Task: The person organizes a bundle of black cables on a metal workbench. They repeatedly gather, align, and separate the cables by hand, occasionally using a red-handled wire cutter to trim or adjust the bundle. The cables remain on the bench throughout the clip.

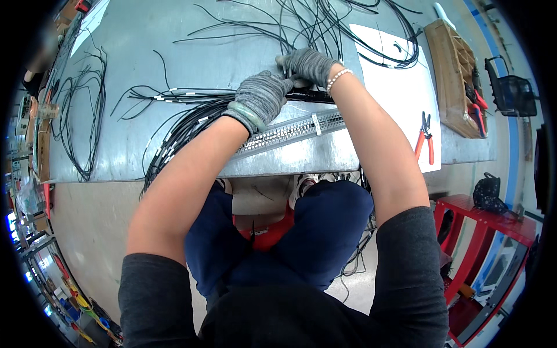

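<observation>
The fingers of the left hand [262,95], in a grey knit glove, are curling together over a black wire bundle [191,119] where it is running in from the left; how tightly they are clamping it cannot be told, since the knuckles are hiding the grip. The fingers of the right hand [307,65], gloved the same way, are bending down onto the wires just beyond, and they are pressing on the black sleeve [316,95] that is lying between the two hands; whether they are pinching a single wire is hidden. The bundle is lying on the grey metal table [139,40], fanning out to the left and toward the near edge, with small white tags along the strands. Just near the hands, a long perforated metal strip [290,130] is lying slantwise. More loose black wires [325,23] are spreading across the far side. To the right, red-handled pliers [425,136] are resting on a white sheet [400,87], and a wooden tray [455,81] is standing beyond them. A green bangle [243,114] is circling the left wrist.
</observation>
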Motion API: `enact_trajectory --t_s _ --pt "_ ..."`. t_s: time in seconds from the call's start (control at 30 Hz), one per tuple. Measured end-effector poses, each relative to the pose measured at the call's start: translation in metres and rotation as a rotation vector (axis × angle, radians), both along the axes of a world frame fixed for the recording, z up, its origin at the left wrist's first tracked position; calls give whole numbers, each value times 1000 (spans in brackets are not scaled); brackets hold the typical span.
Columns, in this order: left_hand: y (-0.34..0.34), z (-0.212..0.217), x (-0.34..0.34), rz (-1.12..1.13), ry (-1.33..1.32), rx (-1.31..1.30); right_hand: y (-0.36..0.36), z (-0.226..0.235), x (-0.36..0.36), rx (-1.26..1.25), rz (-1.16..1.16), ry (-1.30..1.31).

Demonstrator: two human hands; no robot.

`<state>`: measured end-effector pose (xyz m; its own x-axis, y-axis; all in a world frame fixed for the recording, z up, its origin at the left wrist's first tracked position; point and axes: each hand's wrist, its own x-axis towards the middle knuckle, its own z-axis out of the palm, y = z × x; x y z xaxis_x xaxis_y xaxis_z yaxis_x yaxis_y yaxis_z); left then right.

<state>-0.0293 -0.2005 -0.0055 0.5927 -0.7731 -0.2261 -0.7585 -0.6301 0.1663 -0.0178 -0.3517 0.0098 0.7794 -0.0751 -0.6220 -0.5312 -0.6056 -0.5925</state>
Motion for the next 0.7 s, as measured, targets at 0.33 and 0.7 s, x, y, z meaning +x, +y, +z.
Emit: enact_trajectory --t_s 0.33,0.7 --pt "-1 -2 -1 -7 -14 -67 -6 -7 0 61 -59 13" --pt "-3 -11 -1 -30 -46 -120 -16 -32 1 -218 120 -341"
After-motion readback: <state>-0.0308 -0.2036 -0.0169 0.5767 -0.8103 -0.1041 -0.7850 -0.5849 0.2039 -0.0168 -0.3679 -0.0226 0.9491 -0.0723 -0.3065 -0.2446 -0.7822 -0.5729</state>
